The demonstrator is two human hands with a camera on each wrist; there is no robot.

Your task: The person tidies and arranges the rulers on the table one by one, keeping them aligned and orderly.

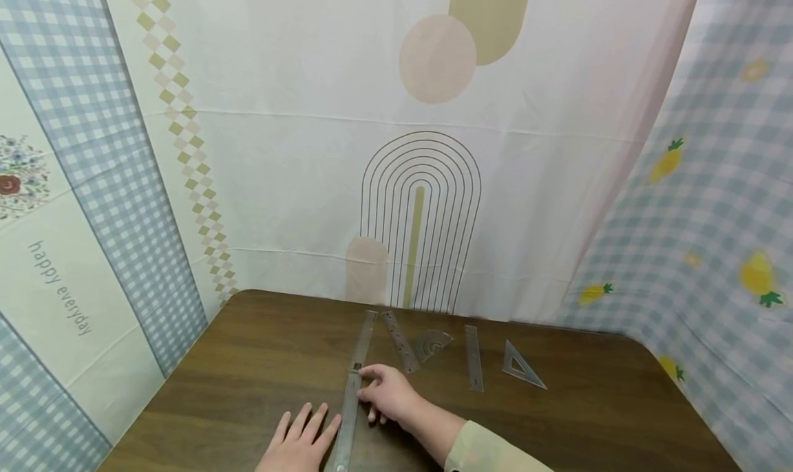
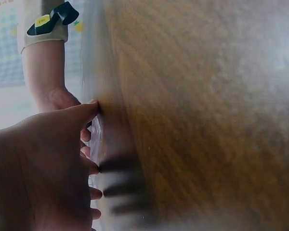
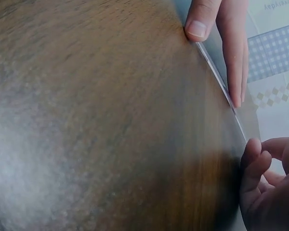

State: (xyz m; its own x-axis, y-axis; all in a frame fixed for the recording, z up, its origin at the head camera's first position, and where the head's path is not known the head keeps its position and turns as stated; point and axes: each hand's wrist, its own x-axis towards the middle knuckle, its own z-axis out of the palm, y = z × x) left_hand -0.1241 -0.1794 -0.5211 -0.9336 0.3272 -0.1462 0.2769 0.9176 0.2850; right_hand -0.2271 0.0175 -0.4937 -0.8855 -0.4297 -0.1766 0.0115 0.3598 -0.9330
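A long clear ruler (image 1: 349, 417) lies lengthwise on the table, with a second clear strip (image 1: 365, 334) in line beyond it. Near where they meet is a small dark mark. My right hand (image 1: 392, 395) has its thumb and forefinger bent at the ruler's right edge, holding it near that meeting point; the exact finger contact is partly hidden. Flat and spread, my left hand (image 1: 297, 444) rests on the table to the left, one fingertip at the ruler's left edge. The right wrist view catches the ruler edge-on (image 3: 221, 79) between both hands.
Farther right lie a clear ruler with cut-out shapes (image 1: 400, 341), a protractor (image 1: 434, 345), a short clear ruler (image 1: 473, 358) and a set square (image 1: 522, 367). Patterned cloth (image 1: 297, 183) hangs behind the brown table (image 1: 248, 348) and at both sides.
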